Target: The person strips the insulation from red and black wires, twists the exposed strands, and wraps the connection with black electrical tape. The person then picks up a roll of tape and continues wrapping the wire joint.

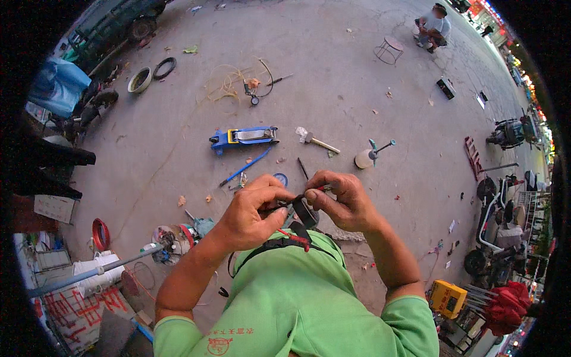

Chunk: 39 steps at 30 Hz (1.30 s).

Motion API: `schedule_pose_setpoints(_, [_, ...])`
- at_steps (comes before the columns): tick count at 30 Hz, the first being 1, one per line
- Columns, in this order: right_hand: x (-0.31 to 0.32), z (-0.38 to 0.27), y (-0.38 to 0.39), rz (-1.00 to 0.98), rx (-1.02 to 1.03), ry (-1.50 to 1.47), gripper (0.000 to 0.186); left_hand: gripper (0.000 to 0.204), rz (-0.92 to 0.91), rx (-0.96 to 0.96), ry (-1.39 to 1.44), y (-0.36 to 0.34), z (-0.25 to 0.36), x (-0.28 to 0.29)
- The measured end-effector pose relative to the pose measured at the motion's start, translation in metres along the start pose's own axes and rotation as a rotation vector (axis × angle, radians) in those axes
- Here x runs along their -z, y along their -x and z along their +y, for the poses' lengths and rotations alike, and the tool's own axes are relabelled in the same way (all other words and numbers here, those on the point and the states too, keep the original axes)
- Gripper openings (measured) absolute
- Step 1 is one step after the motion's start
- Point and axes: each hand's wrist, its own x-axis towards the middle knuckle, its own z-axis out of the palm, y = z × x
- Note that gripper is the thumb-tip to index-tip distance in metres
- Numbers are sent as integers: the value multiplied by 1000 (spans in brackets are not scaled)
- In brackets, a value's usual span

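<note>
In front of my waist, both hands are raised close together over a black strap-like piece [304, 214]. My left hand [253, 213] is closed, its thumb and fingers pinching the dark left end. My right hand [344, 201] pinches the other side near its top, and a bit of red shows by its fingers. A red cord-like piece [295, 237] dangles below my left hand, against a black waist belt [270, 244]. What exactly the strap joins to is hidden by my fingers. On the ground just beyond lie a thin dark rod [303, 168] and a round blue-rimmed item [281, 178].
Ahead lie a blue floor jack [253, 135], a blue bar [247, 166], a mallet [321, 144], a spray bottle [363, 159] and a gauge with hose [254, 100]. A metal pole [101, 271] reaches in at left. A yellow box [447, 298] stands right. Someone [437, 25] crouches far off.
</note>
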Motion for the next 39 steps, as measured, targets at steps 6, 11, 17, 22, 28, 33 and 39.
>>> schedule_pose_setpoints(6, [-3,-3,4,-9,-64,-162,18,31,131,-254,-204,-6,4,-8])
schedule_pose_setpoints(11, [-11,-10,8,21,-105,-313,20,39,232,-564,-412,-2,-1,-14])
schedule_pose_setpoints(17, [-14,-6,9,72,-145,-285,18,47,234,-784,-489,2,-12,-8])
schedule_pose_setpoints(22, [-14,-3,9,105,46,-60,11,25,249,-569,-274,5,-11,-9])
schedule_pose_setpoints(28, [-12,-3,8,15,90,-38,13,18,101,472,705,-3,-13,-15])
schedule_pose_setpoints(33, [-27,32,20,63,-258,-423,24,27,201,621,729,0,-27,-17])
schedule_pose_setpoints(39, [-40,52,25,146,-366,-567,24,20,383,68,-31,10,-21,-25])
